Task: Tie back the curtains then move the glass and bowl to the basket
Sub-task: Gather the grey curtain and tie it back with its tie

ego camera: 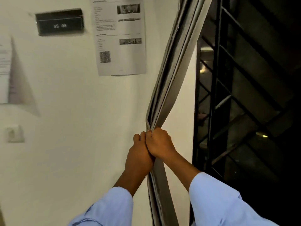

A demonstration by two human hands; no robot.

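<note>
Nearest: two light-blue sleeves [216,199] coming up from the bottom edge.

Left hand [139,154] and right hand [158,144] pressed together at mid-frame, both curled tight round the gathered grey curtain [164,88]. Fists touching each other, right slightly above left. Fabric bunched into a narrow rope of folds at the grip, fanning wider toward the top, hanging straight down between the forearms below.

No tie-back cord, hook or band visible; cannot tell whether one sits inside the fists.

Behind the curtain: white wall [73,128], curtain pulled across toward it. Beside the curtain on the wall, a printed sheet [120,36] with a QR code. Further left, a dark plaque [60,22] reading "WS 05" or similar, blurred. At the far left edge, another sheet [4,70], part peeled off, and a wall socket [14,133] lower down.

To the right, past the curtain: dark window with a black metal grille [228,95], a few light reflections in the glass.

Progress, as a judgement: stage one only, and not finished. Curtain gathered and held, not yet tied. Only one curtain panel in view; state of any second panel unknown.

Left to do: secure this tie-back, then any other panel, then move glass and bowl.

Containers: none in view. Glass, bowl and basket all out of frame, so contents and positions unknown. No desk in view either.
</note>
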